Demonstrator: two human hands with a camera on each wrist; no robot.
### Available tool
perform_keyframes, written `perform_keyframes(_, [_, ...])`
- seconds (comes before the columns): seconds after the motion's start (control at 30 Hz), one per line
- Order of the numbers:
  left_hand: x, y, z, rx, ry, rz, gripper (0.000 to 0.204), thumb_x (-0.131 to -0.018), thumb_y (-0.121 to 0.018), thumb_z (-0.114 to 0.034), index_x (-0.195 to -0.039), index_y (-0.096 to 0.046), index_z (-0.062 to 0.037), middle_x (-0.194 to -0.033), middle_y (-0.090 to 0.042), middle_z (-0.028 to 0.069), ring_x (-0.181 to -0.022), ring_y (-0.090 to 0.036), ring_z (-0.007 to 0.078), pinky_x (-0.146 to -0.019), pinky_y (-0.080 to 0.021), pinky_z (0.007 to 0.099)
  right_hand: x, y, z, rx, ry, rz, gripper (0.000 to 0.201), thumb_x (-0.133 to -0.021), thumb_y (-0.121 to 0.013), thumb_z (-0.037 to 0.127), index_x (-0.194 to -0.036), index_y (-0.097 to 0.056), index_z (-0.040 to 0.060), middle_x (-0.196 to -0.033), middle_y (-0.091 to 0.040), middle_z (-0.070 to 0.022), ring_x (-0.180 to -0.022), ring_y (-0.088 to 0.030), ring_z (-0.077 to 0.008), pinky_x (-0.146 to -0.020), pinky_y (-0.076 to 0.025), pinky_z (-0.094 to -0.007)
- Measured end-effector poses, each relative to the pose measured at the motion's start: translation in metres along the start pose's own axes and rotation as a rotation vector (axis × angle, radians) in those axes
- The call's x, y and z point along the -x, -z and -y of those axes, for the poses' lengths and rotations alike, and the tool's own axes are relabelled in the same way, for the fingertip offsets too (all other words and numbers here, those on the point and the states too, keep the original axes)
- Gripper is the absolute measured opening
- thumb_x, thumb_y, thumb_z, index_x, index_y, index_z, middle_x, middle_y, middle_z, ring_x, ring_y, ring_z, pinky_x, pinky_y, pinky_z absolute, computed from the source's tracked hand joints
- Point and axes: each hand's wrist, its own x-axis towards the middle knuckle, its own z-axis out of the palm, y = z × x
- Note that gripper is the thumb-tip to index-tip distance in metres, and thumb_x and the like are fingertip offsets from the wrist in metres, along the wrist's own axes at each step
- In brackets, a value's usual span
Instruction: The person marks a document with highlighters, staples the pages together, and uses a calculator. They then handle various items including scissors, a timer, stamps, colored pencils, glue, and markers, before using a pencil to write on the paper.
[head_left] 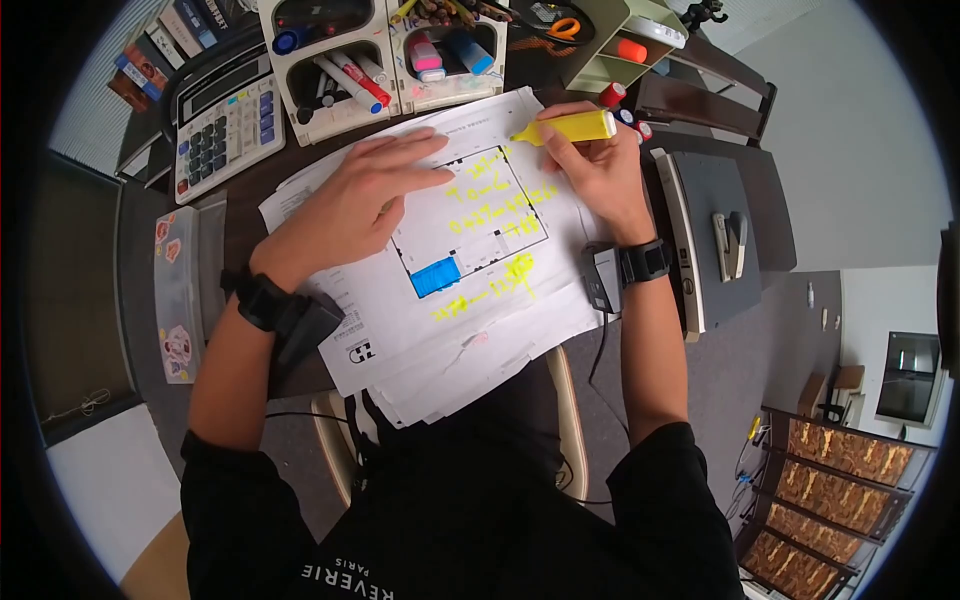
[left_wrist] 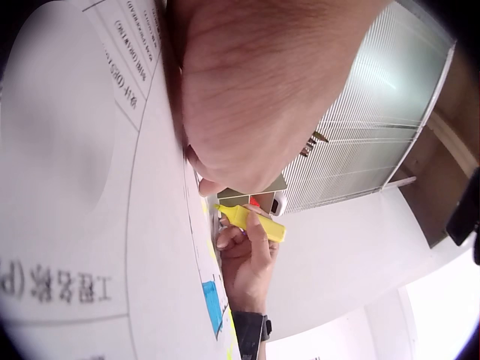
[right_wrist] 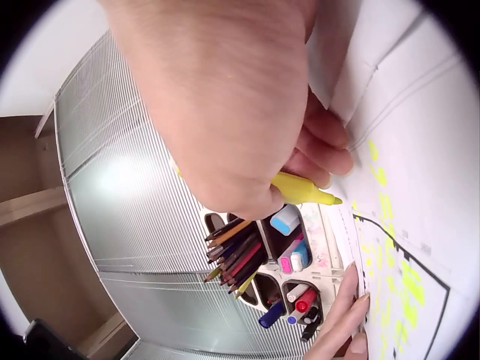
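Observation:
My right hand (head_left: 602,175) grips a yellow highlighter (head_left: 575,127), its tip pointing left, close over the upper right of a printed floor plan sheet (head_left: 400,345). In the right wrist view the tip of the highlighter (right_wrist: 315,192) shows just above the page near the plan's black outline. Yellow handwriting covers much of the plan, and a blue coloured block (head_left: 436,277) fills its lower left corner. Flat on the paper at the plan's upper left rests my left hand (head_left: 345,205), fingers extended and holding nothing. More sheets lie stacked beneath the top one.
Behind the paper stands a pen organizer (head_left: 345,125) with markers and pencils. A calculator (head_left: 228,140) and a clear plastic case (head_left: 178,300) sit on the left. To the right are a dark binder (head_left: 690,210) with a stapler (head_left: 730,245) on it, and small bottles (head_left: 628,115).

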Motion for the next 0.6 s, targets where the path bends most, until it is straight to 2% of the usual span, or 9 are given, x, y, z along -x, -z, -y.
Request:
perform_keyframes(0.27, [0.0004,0.0,-0.0001,-0.02,-0.006,-0.005,0.053,-0.084,-0.047,0.012,-0.129,-0.066,-0.0065,-0.153,-0.048,0.0138,-0.147,-0.038,0.0272,-0.121,-0.025,0.0423,-0.0011,0.0004,-0.0003,0.039,-0.033,0.064,0.013,-0.092,-0.069,0.006,-0.103,-0.069,0.0,-0.087,-0.07,-0.0037,-0.068,-0.063,-0.0066,-0.06,-0.051,-0.0217])
perform_keyframes(0.6, [-0.0011,-0.0007,-0.0008,-0.009,0.004,0.007,0.054,-0.083,-0.047,0.013,-0.129,-0.067,-0.0063,-0.153,-0.048,0.0129,-0.147,-0.039,0.0273,-0.121,-0.026,0.0424,-0.0009,0.002,0.0022,0.028,-0.046,0.026,0.011,-0.091,-0.069,0.004,-0.101,-0.068,-0.0008,-0.084,-0.07,-0.0047,-0.065,-0.063,-0.0074,-0.059,-0.051,-0.022])
